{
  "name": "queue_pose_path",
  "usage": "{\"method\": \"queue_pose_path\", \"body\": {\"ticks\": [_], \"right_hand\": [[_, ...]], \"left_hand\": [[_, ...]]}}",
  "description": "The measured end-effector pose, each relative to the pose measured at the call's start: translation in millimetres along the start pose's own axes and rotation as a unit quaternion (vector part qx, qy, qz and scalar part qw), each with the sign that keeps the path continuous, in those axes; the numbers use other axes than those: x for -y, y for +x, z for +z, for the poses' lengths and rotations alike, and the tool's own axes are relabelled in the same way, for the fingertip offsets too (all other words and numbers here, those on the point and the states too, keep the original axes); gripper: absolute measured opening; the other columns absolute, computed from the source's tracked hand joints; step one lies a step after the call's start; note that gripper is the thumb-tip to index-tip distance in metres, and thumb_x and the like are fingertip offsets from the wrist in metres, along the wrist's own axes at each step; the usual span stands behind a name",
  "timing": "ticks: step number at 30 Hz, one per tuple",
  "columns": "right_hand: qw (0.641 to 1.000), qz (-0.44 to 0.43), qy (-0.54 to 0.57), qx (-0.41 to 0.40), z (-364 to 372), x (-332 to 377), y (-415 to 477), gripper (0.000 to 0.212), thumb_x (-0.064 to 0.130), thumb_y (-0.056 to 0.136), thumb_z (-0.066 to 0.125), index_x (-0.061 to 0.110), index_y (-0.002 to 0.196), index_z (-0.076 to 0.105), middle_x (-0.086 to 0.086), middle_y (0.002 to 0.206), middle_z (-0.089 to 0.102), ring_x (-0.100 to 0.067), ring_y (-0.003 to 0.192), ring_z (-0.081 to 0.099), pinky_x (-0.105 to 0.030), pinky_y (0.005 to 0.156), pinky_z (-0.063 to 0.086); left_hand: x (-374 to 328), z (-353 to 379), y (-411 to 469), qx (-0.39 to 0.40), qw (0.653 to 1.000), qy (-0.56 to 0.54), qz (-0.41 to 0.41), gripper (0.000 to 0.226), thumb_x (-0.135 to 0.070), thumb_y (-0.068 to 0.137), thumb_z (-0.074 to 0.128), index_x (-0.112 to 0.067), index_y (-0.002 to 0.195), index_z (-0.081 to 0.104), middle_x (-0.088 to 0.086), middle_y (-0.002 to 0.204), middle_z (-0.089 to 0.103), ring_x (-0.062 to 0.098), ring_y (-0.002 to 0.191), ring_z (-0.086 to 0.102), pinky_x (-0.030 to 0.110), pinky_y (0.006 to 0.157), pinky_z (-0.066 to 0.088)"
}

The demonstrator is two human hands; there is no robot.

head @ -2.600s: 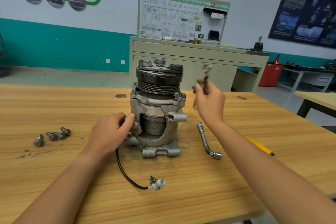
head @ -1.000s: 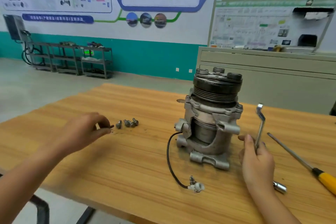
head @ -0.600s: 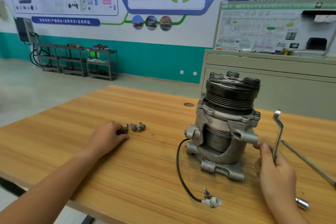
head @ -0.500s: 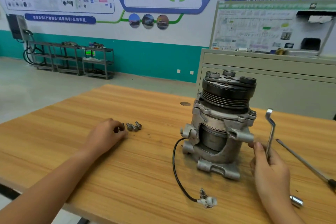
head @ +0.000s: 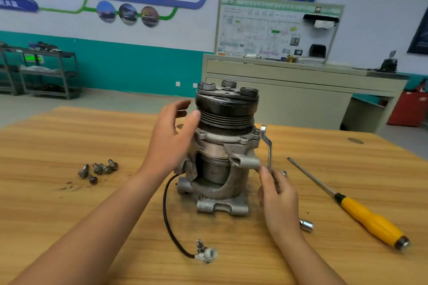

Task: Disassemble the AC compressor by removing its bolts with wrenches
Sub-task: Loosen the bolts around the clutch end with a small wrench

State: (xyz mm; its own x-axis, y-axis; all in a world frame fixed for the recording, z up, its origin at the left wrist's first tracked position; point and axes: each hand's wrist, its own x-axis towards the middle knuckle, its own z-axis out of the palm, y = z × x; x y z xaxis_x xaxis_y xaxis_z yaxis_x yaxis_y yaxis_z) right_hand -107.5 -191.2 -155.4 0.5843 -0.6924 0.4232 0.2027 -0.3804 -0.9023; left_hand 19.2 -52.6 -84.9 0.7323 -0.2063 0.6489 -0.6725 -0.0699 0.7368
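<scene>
stands upright near the middle of a pale, grained wooden table (head: 69,136): compressor (head: 225,146), rough grey cast-metal body on two lugged feet, cut open at the front to show a smooth cylinder inside. carries on top a black pulley (head: 227,113), round and ribbed with fine grooves, capped by three stubby round bosses.

left hand (head: 171,141) at the left flank, fingers spread and loosely curved, thumb tip on the pulley's grooves, gripping nothing.

right hand (head: 278,192) low at the right flank, thumb and fingers pinching the shank of a wrench (head: 268,148). flat, bright steel, cranked near the top, held almost vertical, upper end up against the flange beside a bolt head; cannot tell whether seated on it.

lying well to the left: bolts (head: 99,169), a small cluster, dull grey with flanged heads, dark specks on the wood beside them.

trails from the base toward the near edge: thin black cable (head: 166,210), curved, ending in a whitish plug (head: 206,254).

just beside the right wrist, a shiny socket (head: 306,225), the rest of its tool hidden. farther right, a screwdriver (head: 361,213), slim steel shaft, fat yellow handle, lying aslant.

behind the table, a beige metal cabinet (head: 289,90).
</scene>
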Motion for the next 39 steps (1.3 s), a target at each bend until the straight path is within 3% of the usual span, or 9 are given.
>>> {"method": "queue_pose_path", "body": {"ticks": [7, 12, 15, 18, 22, 26, 30, 34, 39], "right_hand": [[1.000, -0.009, 0.003, 0.011, 1.9, 1.3, -1.3, 0.028, 0.038, 0.085, 0.046, 0.021, 0.068, 0.058, 0.011, 0.046, 0.041, -0.009, 0.051, 0.038, -0.030, 0.054, 0.032], [1.000, -0.024, -0.006, 0.017, 1.5, 2.2, -3.5, 0.026, 0.033, 0.091, 0.044, 0.029, 0.071, 0.060, 0.016, 0.048, 0.049, 0.001, 0.050, 0.044, -0.022, 0.056, 0.033], [1.000, -0.022, -0.003, 0.008, 1.8, 4.7, -2.7, 0.020, 0.036, 0.091, 0.040, 0.040, 0.094, 0.059, 0.020, 0.062, 0.049, 0.002, 0.071, 0.047, -0.022, 0.070, 0.038], [1.000, -0.014, 0.000, 0.012, -1.0, 11.1, -1.9, 0.033, 0.033, 0.095, 0.034, 0.045, 0.124, 0.044, 0.019, 0.077, 0.040, -0.012, 0.087, 0.041, -0.028, 0.076, 0.036], [1.000, -0.007, -0.007, 0.010, -22.8, 26.9, -1.8, 0.035, 0.026, 0.098, 0.035, 0.058, 0.111, 0.042, 0.006, 0.048, 0.044, -0.001, 0.044, 0.042, -0.014, 0.041, 0.037], [0.990, -0.026, -0.122, 0.061, -49.7, 42.0, -1.4, 0.033, 0.025, 0.096, 0.041, 0.047, 0.120, 0.046, 0.006, 0.047, 0.050, -0.001, 0.039, 0.043, -0.012, 0.039, 0.033], [0.946, -0.102, -0.285, 0.115, -61.8, 68.4, -0.6, 0.036, 0.031, 0.091, 0.042, 0.058, 0.115, 0.038, 0.021, 0.050, 0.052, 0.000, 0.054, 0.051, -0.015, 0.050, 0.038], [0.894, -0.140, -0.401, 0.145, -61.8, 90.5, -1.6, 0.037, 0.042, 0.086, 0.033, 0.060, 0.117, 0.038, 0.014, 0.053, 0.054, -0.008, 0.056, 0.051, -0.027, 0.051, 0.040], [0.810, -0.143, -0.550, 0.146, -63.9, 106.5, 5.5, 0.039, 0.036, 0.096, 0.031, 0.044, 0.134, 0.030, 0.007, 0.071, 0.055, -0.020, 0.072, 0.056, -0.032, 0.060, 0.045]], "left_hand": [[21.2, 10.0, -31.6, 0.019, 0.995, -0.088, -0.039, 0.049, -0.048, 0.080, 0.044, -0.033, 0.127, 0.044, -0.026, 0.119, 0.050, -0.016, 0.110, 0.045, 0.006, 0.082, 0.037], [20.6, 11.4, -39.6, 0.018, 0.995, -0.090, -0.041, 0.048, -0.050, 0.080, 0.051, -0.038, 0.125, 0.042, -0.015, 0.127, 0.052, -0.002, 0.119, 0.047, 0.029, 0.099, 0.041], [16.1, 16.6, -39.7, 0.001, 0.997, -0.069, -0.042, 0.031, -0.051, 0.080, 0.055, -0.049, 0.108, 0.041, -0.032, 0.109, 0.049, -0.020, 0.104, 0.046, 0.016, 0.086, 0.041], [15.4, 19.5, -33.8, -0.021, 0.996, -0.062, -0.066, 0.040, -0.047, 0.079, 0.057, -0.036, 0.115, 0.045, -0.036, 0.100, 0.046, -0.014, 0.093, 0.050, 0.005, 0.076, 0.035], [17.6, 18.8, -29.5, -0.025, 0.997, -0.051, -0.043, 0.019, -0.043, 0.084, 0.059, -0.038, 0.100, 0.050, -0.033, 0.090, 0.052, -0.021, 0.087, 0.052, -0.004, 0.066, 0.036], [23.5, 13.6, -18.5, 0.012, 0.995, -0.084, -0.053, 0.037, -0.047, 0.080, 0.043, -0.022, 0.102, 0.061, -0.013, 0.093, 0.063, -0.007, 0.085, 0.057, 0.011, 0.073, 0.042], [29.3, 6.3, -10.7, 0.051, 0.996, -0.066, -0.020, 0.030, -0.053, 0.078, 0.038, -0.029, 0.079, 0.055, -0.014, 0.075, 0.060, -0.013, 0.068, 0.053, 0.005, 0.059, 0.036], [41.8, 0.0, -14.9, 0.041, 0.997, -0.054, -0.037, 0.033, -0.058, 0.080, 0.026, -0.045, 0.093, 0.054, -0.027, 0.088, 0.061, -0.016, 0.086, 0.055, 0.025, 0.078, 0.048], [50.1, 5.0, -22.6, -0.015, 0.991, -0.075, -0.114, 0.038, -0.039, 0.102, 0.022, -0.033, 0.090, 0.058, -0.001, 0.093, 0.066, 0.020, 0.095, 0.061, 0.047, 0.086, 0.049]]}}
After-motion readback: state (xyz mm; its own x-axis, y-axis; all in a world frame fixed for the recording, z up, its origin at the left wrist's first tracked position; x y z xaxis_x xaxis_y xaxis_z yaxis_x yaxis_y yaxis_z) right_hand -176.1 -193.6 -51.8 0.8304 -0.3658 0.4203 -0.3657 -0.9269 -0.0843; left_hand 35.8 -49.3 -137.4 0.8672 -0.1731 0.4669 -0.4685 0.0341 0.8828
